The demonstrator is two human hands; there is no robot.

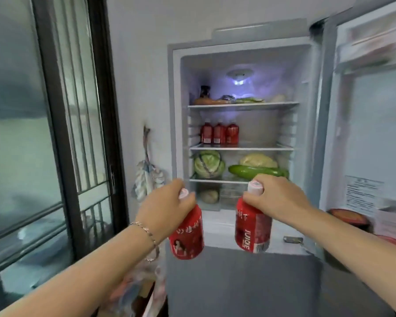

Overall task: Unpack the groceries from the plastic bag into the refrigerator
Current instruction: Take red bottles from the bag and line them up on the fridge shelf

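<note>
The refrigerator point(176, 115) stands open in front of me. My left hand point(167, 207) grips the neck of a red juice bottle point(188, 239) with a pale pink cap. My right hand point(281, 197) grips the top of a second red juice bottle point(252, 227). Both bottles hang upright in front of the lower edge of the open compartment. Three more red bottles point(220, 133) stand at the left of the middle shelf point(261, 147). The plastic bag point(135, 287) lies low between my arms, partly hidden by my left forearm.
The open door point(366, 133) stands to the right, with red-lidded containers point(348, 217) in its lower rack. A cabbage point(208, 164), a cucumber point(254, 171) and another leafy vegetable point(258, 160) fill the lower shelf. A cloth point(146, 179) hangs on the wall left of the fridge, beside a window point(21, 133).
</note>
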